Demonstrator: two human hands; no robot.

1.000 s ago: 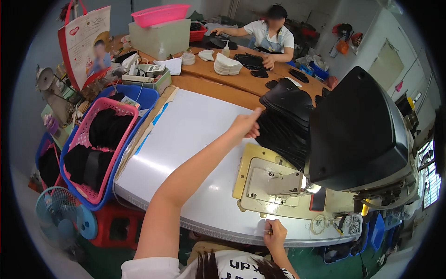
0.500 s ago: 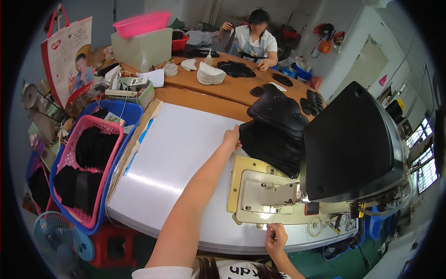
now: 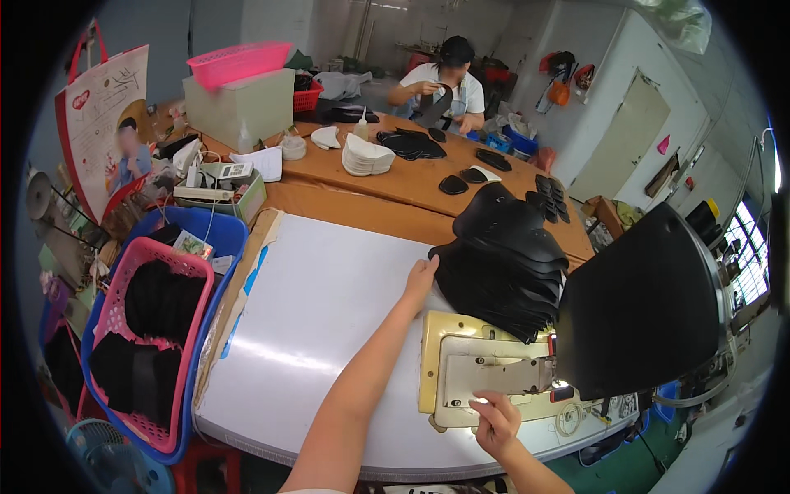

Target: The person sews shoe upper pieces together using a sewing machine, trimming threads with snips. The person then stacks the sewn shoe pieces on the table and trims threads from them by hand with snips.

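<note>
My left hand (image 3: 421,278) reaches over the white worktop, its fingers closed at the left edge of a fanned stack of black leather-like pieces (image 3: 502,284). The pieces have curved outlines and lie just beyond the sewing machine's bed (image 3: 429,375). Above the metal plate (image 3: 485,375) of that bed is my right hand (image 3: 499,424), its fingers curled together. Whether something small is in them is hidden. The machine's large black head (image 3: 646,305) stands to the right, next to the stack.
Left of the white worktop (image 3: 329,296), a pink basket (image 3: 183,370) of black fabric pieces sits in a blue tub (image 3: 234,235). Across the brown table (image 3: 329,202), a person (image 3: 448,86) holds a dark piece. White pieces (image 3: 366,156) and a squeeze bottle (image 3: 361,128) stand there.
My right hand has risen from the worktop's front edge to over the machine bed. My left hand stays at the stack's edge. The person opposite has raised the dark piece nearer the body.
</note>
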